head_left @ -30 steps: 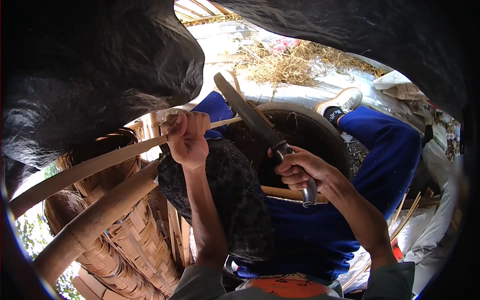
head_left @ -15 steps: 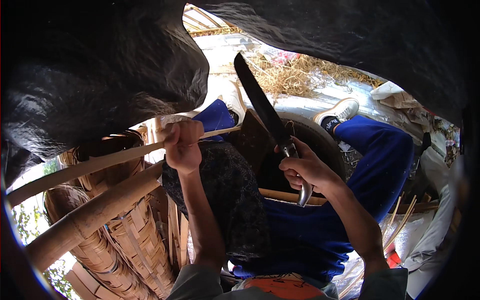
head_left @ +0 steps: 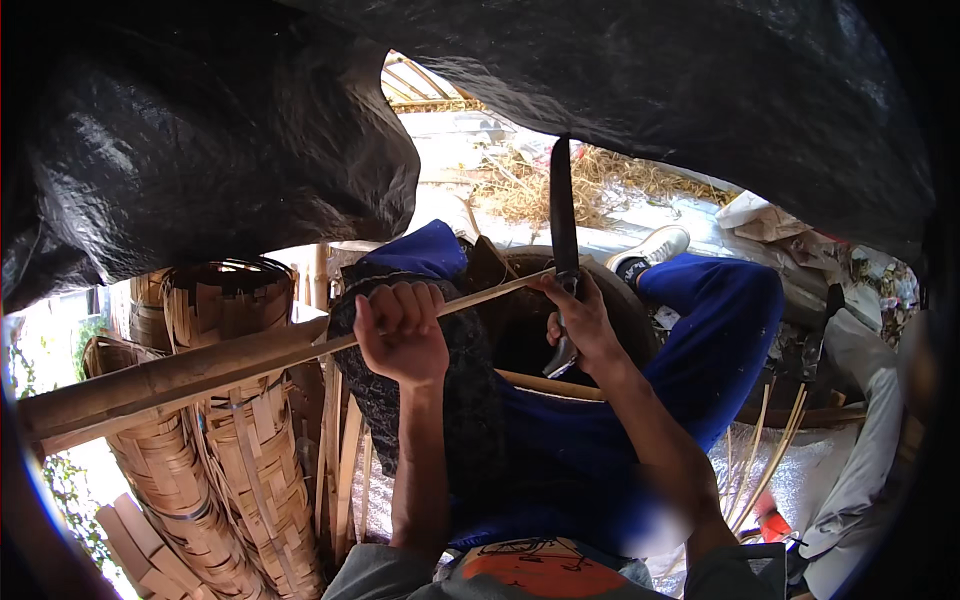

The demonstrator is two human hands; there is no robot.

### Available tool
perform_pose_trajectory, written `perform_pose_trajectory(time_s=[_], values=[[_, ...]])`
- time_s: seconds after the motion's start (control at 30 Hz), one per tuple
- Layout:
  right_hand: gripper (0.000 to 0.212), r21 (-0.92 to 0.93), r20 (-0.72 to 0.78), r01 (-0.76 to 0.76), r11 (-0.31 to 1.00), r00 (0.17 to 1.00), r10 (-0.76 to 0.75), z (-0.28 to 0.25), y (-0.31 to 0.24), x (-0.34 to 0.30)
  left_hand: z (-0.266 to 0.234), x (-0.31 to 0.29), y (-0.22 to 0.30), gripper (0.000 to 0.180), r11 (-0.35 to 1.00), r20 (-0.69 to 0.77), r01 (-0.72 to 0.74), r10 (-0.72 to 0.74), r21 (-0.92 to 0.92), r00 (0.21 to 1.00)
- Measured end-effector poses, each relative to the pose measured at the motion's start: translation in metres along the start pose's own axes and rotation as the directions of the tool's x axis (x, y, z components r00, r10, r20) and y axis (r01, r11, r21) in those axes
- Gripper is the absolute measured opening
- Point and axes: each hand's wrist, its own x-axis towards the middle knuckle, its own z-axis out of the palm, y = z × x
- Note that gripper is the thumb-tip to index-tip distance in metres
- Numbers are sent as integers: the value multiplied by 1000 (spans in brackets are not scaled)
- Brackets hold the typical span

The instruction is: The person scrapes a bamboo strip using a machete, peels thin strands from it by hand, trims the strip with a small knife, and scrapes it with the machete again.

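Observation:
My right hand [head_left: 583, 325] is wrapped round the metal handle of a long knife [head_left: 563, 210], its dark blade pointing up and away from me. A thin bamboo strip [head_left: 490, 295] slants across from the left, and its far end meets my right thumb beside the base of the blade. Midway along the strip, my left hand [head_left: 405, 335] is closed, fingers curled; the stretch at the hand is hidden. Farther left, the strip runs along the lower edge of a thick bamboo pole [head_left: 170, 380]. Dark patterned cloth [head_left: 450, 400] covers my left thigh below the strip.
Tall woven bamboo baskets [head_left: 250, 470] stand at the left. A dark round tub [head_left: 635, 325] sits between my legs. Black plastic sheeting [head_left: 230, 150] hangs across the top. Straw [head_left: 620, 180] lies on the far ground, and thin sticks [head_left: 780, 450] stand at the right.
The knife has turned more upright and moved right; my right hand has come to the strip's far end. My left hand has moved right and lower, and the strip now sits lower against the pole.

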Motion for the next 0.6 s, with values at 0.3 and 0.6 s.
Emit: perform_pose_trajectory(time_s=[0.3,0.6], values=[[25,24,-233,106,994,968,-98,-19,11,16,14,-43,-10,22,904,20,61,-77,424,997],[9,82,-374,181,980,917,-138,-103,-6,69,52,-55,-5,42,581,-314,607,-530,542,788]])
